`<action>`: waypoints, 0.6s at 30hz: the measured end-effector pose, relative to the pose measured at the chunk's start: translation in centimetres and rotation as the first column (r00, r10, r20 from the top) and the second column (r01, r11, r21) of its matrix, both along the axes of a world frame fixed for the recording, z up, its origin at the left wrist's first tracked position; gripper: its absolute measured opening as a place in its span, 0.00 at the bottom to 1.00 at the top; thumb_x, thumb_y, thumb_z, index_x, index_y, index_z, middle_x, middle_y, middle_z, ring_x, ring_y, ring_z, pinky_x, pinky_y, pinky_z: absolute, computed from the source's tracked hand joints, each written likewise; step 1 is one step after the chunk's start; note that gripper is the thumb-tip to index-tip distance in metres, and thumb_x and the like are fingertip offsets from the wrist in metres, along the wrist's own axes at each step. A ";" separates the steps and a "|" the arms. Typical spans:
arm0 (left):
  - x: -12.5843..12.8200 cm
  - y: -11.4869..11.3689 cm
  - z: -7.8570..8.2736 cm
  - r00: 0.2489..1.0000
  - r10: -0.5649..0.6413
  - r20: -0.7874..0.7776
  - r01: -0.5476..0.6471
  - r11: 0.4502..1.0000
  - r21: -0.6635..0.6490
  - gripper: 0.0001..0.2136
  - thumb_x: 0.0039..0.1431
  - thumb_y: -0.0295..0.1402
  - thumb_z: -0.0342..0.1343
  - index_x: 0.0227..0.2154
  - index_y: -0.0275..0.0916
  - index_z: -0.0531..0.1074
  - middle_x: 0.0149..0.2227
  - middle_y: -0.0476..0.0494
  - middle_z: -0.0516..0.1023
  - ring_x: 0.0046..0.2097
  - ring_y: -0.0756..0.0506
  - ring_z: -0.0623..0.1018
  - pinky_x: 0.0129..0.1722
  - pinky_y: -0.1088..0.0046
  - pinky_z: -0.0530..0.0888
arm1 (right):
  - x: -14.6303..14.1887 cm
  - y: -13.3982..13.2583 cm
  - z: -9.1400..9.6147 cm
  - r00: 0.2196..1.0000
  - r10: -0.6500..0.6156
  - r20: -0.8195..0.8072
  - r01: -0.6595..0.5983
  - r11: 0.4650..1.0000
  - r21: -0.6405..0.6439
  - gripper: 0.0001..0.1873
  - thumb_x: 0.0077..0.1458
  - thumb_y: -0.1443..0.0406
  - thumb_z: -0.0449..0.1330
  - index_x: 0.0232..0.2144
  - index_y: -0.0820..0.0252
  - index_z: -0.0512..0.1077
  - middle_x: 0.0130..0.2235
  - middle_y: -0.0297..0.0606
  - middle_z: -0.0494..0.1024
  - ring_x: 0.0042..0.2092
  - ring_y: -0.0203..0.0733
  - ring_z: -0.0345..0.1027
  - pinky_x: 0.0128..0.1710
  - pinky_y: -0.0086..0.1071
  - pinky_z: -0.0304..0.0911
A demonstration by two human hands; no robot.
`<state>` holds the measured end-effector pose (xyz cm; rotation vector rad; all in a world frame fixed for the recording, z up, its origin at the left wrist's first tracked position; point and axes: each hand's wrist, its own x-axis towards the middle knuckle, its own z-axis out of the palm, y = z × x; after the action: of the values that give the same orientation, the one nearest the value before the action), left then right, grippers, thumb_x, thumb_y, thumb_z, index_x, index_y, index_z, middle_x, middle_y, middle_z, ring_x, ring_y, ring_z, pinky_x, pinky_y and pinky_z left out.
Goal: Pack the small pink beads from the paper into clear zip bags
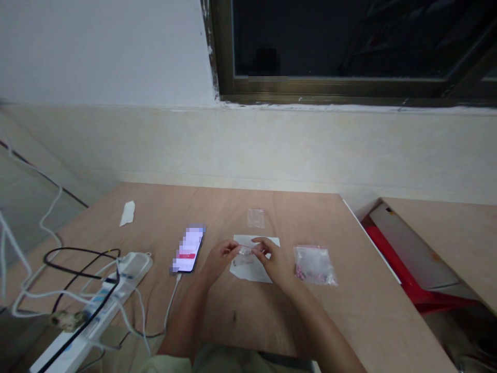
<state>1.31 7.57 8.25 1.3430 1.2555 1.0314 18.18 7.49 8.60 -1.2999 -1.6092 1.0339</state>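
The left hand and right hand pinch a small clear plastic packet between their fingers, just above a white paper sheet on the worktop. Beyond the fingers lies a clear bag; to their right, a plastic bag of pink items; to their left, a phone

Plywood table: phone, power strip, paper sheet, plastic bag.

phone screen blurred; small clear piece pinched between left hand, right hand: partly hidden, too small to tell.
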 end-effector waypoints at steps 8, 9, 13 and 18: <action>-0.3 -0.2 0.0 0.997 -0.014 -0.077 0.016 0.999 0.028 0.04 0.44 0.32 0.56 0.23 0.39 0.74 0.24 0.49 0.74 0.28 0.49 0.71 0.28 0.77 0.65 | 0.7 0.3 -1.7 0.995 -0.062 -0.076 0.050 0.987 -0.152 0.08 0.42 0.62 0.57 0.20 0.61 0.68 0.23 0.34 0.72 0.27 0.36 0.64 0.28 0.29 0.58; -0.4 -0.4 0.1 0.994 -0.007 -0.105 0.012 0.999 0.044 0.03 0.43 0.32 0.57 0.22 0.39 0.74 0.24 0.49 0.73 0.28 0.49 0.71 0.27 0.78 0.65 | 0.7 0.1 -1.7 0.996 -0.068 -0.063 0.057 0.987 -0.150 0.08 0.42 0.62 0.57 0.19 0.61 0.68 0.22 0.34 0.71 0.26 0.36 0.63 0.27 0.28 0.57; -0.5 -1.1 0.1 0.985 0.050 -0.164 -0.033 0.994 0.107 0.03 0.41 0.30 0.57 0.22 0.40 0.74 0.25 0.49 0.74 0.30 0.48 0.70 0.31 0.77 0.65 | 0.6 -0.6 -1.8 0.993 -0.090 -0.070 0.079 0.987 -0.141 0.09 0.42 0.61 0.57 0.19 0.61 0.68 0.21 0.33 0.71 0.25 0.35 0.62 0.27 0.28 0.56; -0.1 -2.2 0.6 0.991 0.039 -0.129 -0.027 0.995 0.096 0.04 0.43 0.32 0.55 0.22 0.39 0.73 0.24 0.49 0.73 0.29 0.49 0.70 0.31 0.76 0.65 | 0.1 -1.4 -2.1 0.969 -0.039 -0.245 -0.014 0.977 -0.211 0.11 0.41 0.57 0.58 0.22 0.61 0.69 0.24 0.33 0.72 0.26 0.35 0.64 0.26 0.28 0.58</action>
<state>1.20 5.38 8.81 1.4867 1.3443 1.0499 18.28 6.08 6.46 -1.2579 -1.3292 1.3329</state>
